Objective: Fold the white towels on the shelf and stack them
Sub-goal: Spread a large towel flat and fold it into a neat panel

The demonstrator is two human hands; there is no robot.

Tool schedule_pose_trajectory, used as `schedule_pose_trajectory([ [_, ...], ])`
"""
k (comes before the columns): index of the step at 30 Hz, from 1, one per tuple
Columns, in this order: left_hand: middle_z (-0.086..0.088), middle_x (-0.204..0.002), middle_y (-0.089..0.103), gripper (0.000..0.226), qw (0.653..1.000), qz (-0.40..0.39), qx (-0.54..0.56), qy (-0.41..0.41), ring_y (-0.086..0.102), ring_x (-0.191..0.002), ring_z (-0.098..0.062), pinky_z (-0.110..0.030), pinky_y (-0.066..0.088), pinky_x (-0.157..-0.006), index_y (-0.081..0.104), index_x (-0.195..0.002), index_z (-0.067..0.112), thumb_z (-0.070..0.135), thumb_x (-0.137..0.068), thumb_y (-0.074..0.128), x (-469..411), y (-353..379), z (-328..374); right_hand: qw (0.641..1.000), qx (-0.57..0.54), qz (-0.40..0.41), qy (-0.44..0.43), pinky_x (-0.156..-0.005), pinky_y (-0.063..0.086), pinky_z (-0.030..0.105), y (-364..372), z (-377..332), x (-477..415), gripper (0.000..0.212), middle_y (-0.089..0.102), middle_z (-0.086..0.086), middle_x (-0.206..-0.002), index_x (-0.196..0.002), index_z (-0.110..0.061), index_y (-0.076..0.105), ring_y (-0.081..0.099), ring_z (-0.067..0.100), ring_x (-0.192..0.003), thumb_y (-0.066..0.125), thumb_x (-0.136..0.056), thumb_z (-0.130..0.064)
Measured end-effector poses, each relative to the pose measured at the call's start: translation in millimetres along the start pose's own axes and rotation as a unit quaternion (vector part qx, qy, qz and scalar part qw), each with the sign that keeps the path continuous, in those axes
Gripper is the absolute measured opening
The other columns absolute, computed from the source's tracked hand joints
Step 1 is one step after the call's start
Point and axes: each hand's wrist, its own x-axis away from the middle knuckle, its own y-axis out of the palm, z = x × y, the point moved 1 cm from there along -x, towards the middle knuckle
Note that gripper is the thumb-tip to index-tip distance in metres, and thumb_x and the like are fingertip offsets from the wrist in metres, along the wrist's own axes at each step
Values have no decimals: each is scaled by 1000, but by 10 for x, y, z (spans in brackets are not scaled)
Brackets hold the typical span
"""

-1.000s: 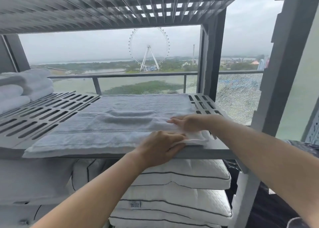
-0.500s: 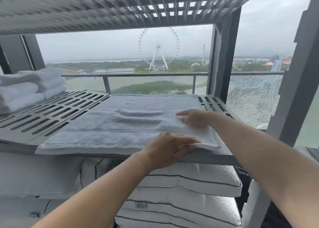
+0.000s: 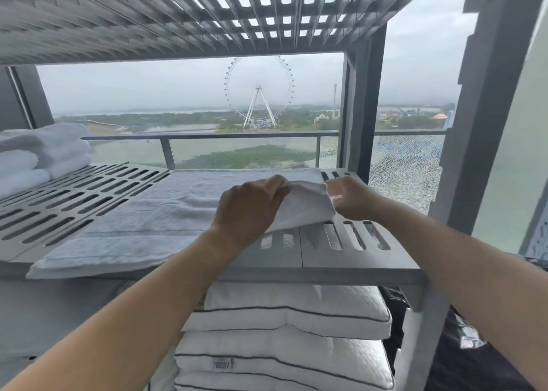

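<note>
A white towel (image 3: 142, 213) lies spread across the grey slotted shelf (image 3: 341, 257). Its right end is lifted off the shelf and held up between both hands. My left hand (image 3: 249, 207) grips the near corner of that raised end. My right hand (image 3: 347, 198) pinches the far corner, next to the shelf's right post. Bare slots of the shelf show under the lifted cloth. A stack of folded white towels (image 3: 44, 153) sits at the far left of the same shelf.
A slatted shelf (image 3: 207, 14) hangs close overhead. A grey upright post (image 3: 364, 106) stands just right of my right hand. White pillows with dark piping (image 3: 284, 331) are stacked on the level below. Behind the shelf is a glass balcony railing (image 3: 237, 137).
Both hands have gone from lying on the towel's right end to gripping it. They have raised that end off the shelf and carried it leftward, uncovering the slots beneath.
</note>
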Motion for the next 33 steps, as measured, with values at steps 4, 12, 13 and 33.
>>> schedule_pose_trajectory([
  [4, -4, -98, 69, 34, 1000, 3, -16, 8, 65, -79, -33, -36, 48, -65, 56, -112, 19, 40, -97, 33, -57, -33, -23, 999, -10, -52, -5, -78, 44, 16, -16, -6, 117, 39, 57, -19, -97, -101, -27, 58, 54, 1, -93, 60, -69, -6],
  [12, 2, -99, 69, 28, 998, 11, -47, 34, 65, -70, -34, -30, 35, -56, 57, -108, 19, 37, -96, 39, -64, -57, 45, 983, 166, 71, -33, -51, 26, 24, 224, -6, 40, 34, 43, -12, -61, -63, -18, 49, 43, 11, -58, 78, -67, -36],
  [13, 2, -99, 69, 28, 998, 11, -46, 32, 65, -70, -34, -29, 35, -57, 57, -108, 18, 37, -96, 39, -62, -67, 45, 983, 165, 80, -24, -49, 24, 24, 223, -20, 9, 42, 41, -12, -56, -56, -19, 44, 43, 13, -55, 76, -70, -42],
  [33, 4, -79, 65, 17, 961, -186, 174, 109, 55, -57, -9, -13, 37, -53, 63, -92, 17, 29, -92, 51, 255, 27, 152, 985, 155, -75, 20, -78, 51, 26, 51, -162, -275, 45, 64, -6, -97, -94, -24, 65, 59, 12, -93, 40, -76, 9],
])
